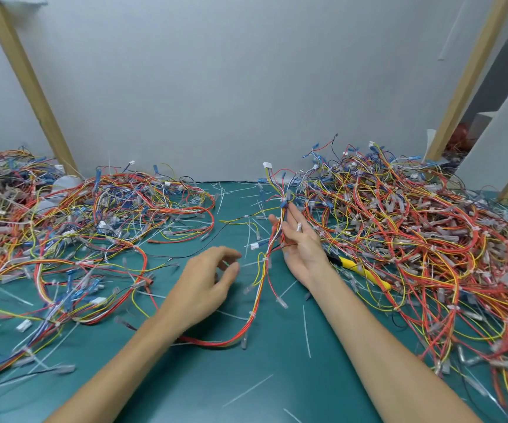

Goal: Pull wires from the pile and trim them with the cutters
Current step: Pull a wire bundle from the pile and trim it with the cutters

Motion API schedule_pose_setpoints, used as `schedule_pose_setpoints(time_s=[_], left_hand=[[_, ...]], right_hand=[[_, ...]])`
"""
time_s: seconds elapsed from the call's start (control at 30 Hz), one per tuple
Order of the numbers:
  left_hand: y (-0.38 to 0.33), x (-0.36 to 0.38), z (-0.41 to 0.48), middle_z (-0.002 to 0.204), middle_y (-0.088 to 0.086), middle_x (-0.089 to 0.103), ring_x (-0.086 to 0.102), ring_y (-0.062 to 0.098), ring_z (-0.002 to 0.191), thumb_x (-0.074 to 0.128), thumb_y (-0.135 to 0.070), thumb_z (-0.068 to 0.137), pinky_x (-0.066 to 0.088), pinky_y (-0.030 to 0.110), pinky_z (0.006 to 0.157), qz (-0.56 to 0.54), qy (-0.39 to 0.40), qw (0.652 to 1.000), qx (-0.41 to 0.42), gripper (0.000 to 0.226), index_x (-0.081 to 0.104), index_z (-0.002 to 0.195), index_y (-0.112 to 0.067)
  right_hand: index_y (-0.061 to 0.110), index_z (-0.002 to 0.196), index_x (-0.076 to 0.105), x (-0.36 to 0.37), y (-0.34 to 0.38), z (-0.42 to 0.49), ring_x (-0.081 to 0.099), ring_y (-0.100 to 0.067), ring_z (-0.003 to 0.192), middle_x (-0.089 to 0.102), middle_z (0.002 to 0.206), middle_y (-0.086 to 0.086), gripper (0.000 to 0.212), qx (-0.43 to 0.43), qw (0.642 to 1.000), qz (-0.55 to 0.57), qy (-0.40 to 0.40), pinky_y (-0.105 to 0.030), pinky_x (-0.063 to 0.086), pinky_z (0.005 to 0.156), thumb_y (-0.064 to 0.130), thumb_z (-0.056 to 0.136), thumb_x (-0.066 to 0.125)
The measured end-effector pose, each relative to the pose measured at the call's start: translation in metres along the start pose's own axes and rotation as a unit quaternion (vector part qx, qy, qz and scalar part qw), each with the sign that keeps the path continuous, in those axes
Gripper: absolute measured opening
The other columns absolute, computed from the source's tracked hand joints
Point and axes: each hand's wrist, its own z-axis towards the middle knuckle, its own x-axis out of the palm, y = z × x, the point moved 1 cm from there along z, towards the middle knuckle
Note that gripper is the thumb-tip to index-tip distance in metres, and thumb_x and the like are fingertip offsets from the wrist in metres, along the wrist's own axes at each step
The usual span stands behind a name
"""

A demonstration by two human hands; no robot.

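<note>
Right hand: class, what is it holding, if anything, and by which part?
The right hand carries a multicoloured wire harness near its upper end, wires lying between thumb and straight fingers; the rest trails down onto the mat.

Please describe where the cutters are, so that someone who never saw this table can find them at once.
Start at the big wire pile on the right of the green mat. At its left edge, beside the right hand, lie the cutters: a thick yellow handle among thin wires.

Tabletop point(246, 377): teal green. Wire piles point(414, 227): red, yellow, blue, white, black. Cutters point(365, 274): yellow handle. Wall point(216, 87): pale grey.
</note>
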Motion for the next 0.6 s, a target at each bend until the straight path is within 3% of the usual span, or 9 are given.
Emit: schedule_pose_setpoints(time_s=[0.07,0.17,0.3,0.37,0.43,0.5,0.53,0.6], left_hand=[[-0.007,-0.003,-0.007,0.086,-0.013,0.068,0.059,-0.001,0.080,0.046,-0.035,0.100,0.046,0.019,0.076,0.000,0.013,1.000,-0.021,0.024,0.065,0.096,-0.022],[-0.027,0.000,-0.011,0.083,-0.004,0.072,0.070,0.011,0.075,0.039,-0.043,0.100,0.054,0.025,0.073,-0.129,0.144,0.974,-0.121,0.040,0.065,0.093,-0.013],[-0.061,0.003,-0.012,0.110,0.015,0.071,0.073,0.028,0.090,0.060,-0.016,0.095,0.059,0.030,0.080,-0.397,0.267,0.858,-0.188,0.028,0.056,0.117,0.000],[-0.079,0.003,-0.010,0.114,0.018,0.069,0.072,0.032,0.094,0.064,-0.008,0.090,0.058,0.031,0.084,-0.484,0.271,0.810,-0.189,0.036,0.051,0.124,-0.003],[-0.094,0.005,-0.005,0.118,0.022,0.067,0.071,0.033,0.096,0.063,-0.002,0.090,0.057,0.032,0.087,-0.568,0.262,0.762,-0.165,0.038,0.049,0.125,0.001],[-0.107,0.007,0.001,0.123,0.025,0.063,0.070,0.032,0.099,0.060,0.000,0.089,0.055,0.034,0.091,-0.653,0.254,0.703,-0.125,0.043,0.044,0.129,0.008],[-0.111,0.009,0.004,0.124,0.023,0.063,0.069,0.032,0.101,0.058,0.000,0.090,0.056,0.032,0.090,-0.681,0.252,0.679,-0.107,0.045,0.042,0.131,0.008],[-0.111,0.013,0.009,0.122,0.017,0.065,0.069,0.031,0.102,0.055,-0.001,0.090,0.056,0.030,0.088,-0.706,0.241,0.661,-0.081,0.048,0.041,0.135,-0.001]], right_hand=[[0.004,0.144,0.040,0.001,0.000,0.001,0.071,-0.017,0.091,0.054,0.137,-0.004,0.053,0.002,1.000,-0.001,-0.003,-0.019,0.055,0.073,-0.016,0.095,0.039],[0.005,0.144,0.042,0.002,0.002,0.002,0.071,-0.016,0.090,0.052,0.142,-0.006,0.053,0.006,1.000,-0.004,-0.021,-0.019,0.054,0.076,-0.016,0.095,0.040],[0.002,0.139,0.046,0.010,0.011,0.003,0.072,-0.015,0.083,0.065,0.120,-0.003,0.050,0.003,1.000,-0.007,-0.029,-0.017,0.055,0.070,-0.018,0.093,0.040],[0.003,0.136,0.048,0.013,0.017,0.004,0.070,-0.016,0.085,0.067,0.109,0.000,0.049,0.009,0.999,0.008,-0.031,-0.018,0.054,0.071,-0.019,0.092,0.040],[0.005,0.133,0.049,0.010,0.028,0.004,0.068,-0.013,0.085,0.065,0.111,-0.001,0.048,0.030,0.999,0.014,-0.025,-0.017,0.055,0.072,-0.019,0.093,0.037],[0.012,0.129,0.058,0.009,0.041,-0.002,0.067,-0.005,0.087,0.066,0.116,0.001,0.045,0.083,0.995,-0.060,0.009,-0.017,0.053,0.074,-0.012,0.098,0.035],[0.021,0.120,0.067,0.011,0.048,-0.003,0.067,-0.003,0.085,0.070,0.112,0.003,0.046,0.083,0.993,-0.078,0.034,-0.015,0.051,0.072,-0.006,0.101,0.034],[0.024,0.103,0.074,0.023,0.054,-0.002,0.069,-0.001,0.075,0.075,0.094,0.004,0.047,0.045,0.997,0.005,0.065,-0.012,0.051,0.058,0.005,0.104,0.032]])
